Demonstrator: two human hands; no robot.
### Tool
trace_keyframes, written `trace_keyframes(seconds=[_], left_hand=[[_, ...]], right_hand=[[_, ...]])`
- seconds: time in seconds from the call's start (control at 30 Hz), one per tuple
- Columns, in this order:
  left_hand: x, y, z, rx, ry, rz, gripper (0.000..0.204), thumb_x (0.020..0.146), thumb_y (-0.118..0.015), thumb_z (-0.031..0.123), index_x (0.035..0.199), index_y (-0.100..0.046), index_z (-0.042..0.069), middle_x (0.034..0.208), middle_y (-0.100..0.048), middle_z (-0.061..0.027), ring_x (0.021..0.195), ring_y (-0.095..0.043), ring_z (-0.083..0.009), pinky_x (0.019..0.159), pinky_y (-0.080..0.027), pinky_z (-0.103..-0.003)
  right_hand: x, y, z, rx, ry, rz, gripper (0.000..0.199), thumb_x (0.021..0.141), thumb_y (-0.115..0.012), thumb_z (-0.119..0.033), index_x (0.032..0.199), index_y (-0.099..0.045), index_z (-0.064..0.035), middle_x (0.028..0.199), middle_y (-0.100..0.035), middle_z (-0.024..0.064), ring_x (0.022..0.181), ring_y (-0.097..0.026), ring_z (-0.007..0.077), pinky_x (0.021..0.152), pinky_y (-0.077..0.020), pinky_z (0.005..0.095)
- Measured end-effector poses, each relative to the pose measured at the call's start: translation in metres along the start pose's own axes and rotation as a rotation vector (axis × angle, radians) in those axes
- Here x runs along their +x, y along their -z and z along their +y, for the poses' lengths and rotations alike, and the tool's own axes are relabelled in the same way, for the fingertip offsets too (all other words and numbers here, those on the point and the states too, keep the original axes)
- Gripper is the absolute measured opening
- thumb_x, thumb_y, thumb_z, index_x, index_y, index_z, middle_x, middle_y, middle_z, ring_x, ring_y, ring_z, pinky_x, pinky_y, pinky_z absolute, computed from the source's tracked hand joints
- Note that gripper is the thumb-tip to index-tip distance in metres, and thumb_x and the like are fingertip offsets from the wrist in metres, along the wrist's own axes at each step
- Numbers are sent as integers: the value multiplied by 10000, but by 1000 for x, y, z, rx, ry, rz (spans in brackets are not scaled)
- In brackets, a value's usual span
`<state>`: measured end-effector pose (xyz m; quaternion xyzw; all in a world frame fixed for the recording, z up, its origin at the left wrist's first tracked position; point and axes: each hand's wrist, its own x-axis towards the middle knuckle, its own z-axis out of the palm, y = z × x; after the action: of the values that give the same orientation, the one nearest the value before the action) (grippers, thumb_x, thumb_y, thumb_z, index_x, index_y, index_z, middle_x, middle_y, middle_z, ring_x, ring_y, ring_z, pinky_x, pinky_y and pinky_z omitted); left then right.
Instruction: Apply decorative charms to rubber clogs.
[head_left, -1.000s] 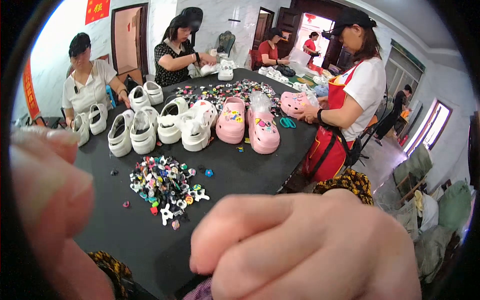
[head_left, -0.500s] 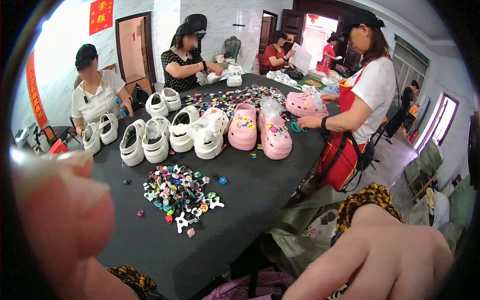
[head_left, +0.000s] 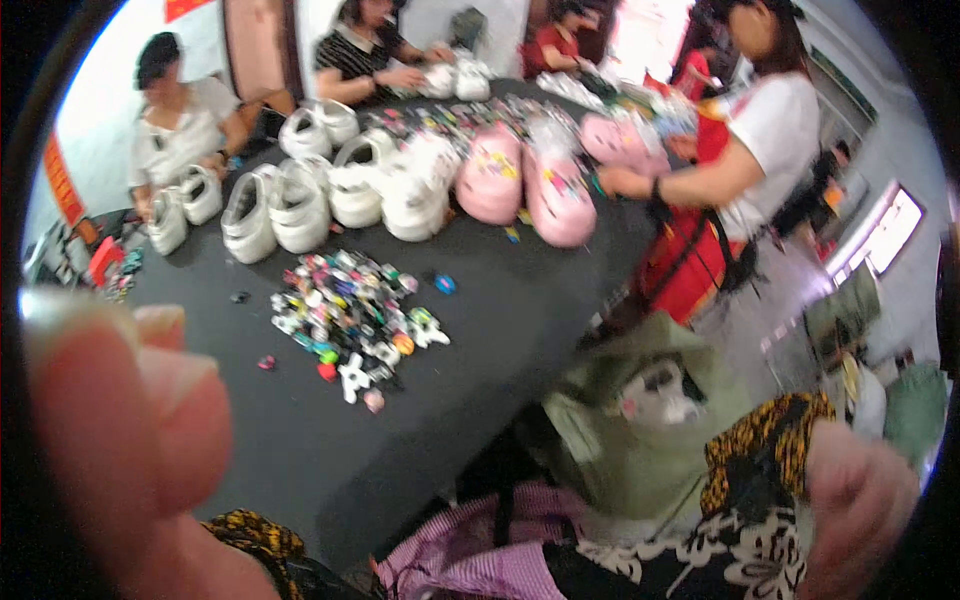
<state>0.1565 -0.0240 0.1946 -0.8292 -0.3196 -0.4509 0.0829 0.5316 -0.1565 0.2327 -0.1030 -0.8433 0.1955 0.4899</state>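
My left hand (head_left: 135,430) is raised very close at the left edge, its fingers curled together. Whatever they press on, if anything, lies out of sight. At the lower right my right hand (head_left: 860,500) hangs beside my floral clothing, blurred, its fingers not readable. Neither hand touches the table. Nearest on the black tabletop (head_left: 480,340) lies a pile of small colourful shoe charms (head_left: 350,310). Behind it stand several white clogs (head_left: 300,210) and a pair of pink clogs (head_left: 490,180) decorated with charms.
A co-worker in a red apron (head_left: 710,240) stands at the right edge, handling another pink clog (head_left: 625,145). More people sit across the table. An open olive sack (head_left: 590,440) holding wrapped items stands by the near right edge, beside pink checked cloth (head_left: 450,545).
My right hand has moved right and back toward my side, uncovering the sack and my clothing. The view has tipped down, so the table sits higher. My left hand stays nearly in place.
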Motion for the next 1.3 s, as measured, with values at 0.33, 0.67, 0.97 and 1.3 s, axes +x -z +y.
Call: trace_keyframes(seconds=[0.33,0.67,0.97,1.3], left_hand=[[-5,-120,29,-241,-52,-321,708,875,-510,557,1303,-419,1,1037,-536,-174,910,-536,-245,820,-435,-371],[39,-147,97,-587,101,-241,557,962,-500,279,1360,-353,-81,1058,-592,-200,949,-568,-258,856,-442,-364],[55,-131,80,-797,349,-127,448,967,-499,117,1355,-383,-76,1029,-626,-188,928,-602,-238,782,-506,-327],[56,-109,84,-726,311,39,415,951,-493,70,1330,-421,-84,1009,-641,-196,926,-621,-263,854,-491,-367]], right_hand=[[-165,106,102,-583,-728,338,290,929,-505,-72,1194,-597,4,937,-618,67,802,-579,133,760,-478,270],[-363,81,159,-915,-1366,-403,560,832,-628,-358,1309,-461,-118,1205,-557,170,1143,-499,360,976,-353,464],[-363,64,127,13,-1502,-528,260,871,-552,-274,927,-676,-53,868,-686,119,785,-648,279,731,-509,387],[-370,118,119,-1129,-1825,207,679,746,-681,-431,1284,-463,-79,1219,-527,223,1091,-537,381,919,-453,415]])
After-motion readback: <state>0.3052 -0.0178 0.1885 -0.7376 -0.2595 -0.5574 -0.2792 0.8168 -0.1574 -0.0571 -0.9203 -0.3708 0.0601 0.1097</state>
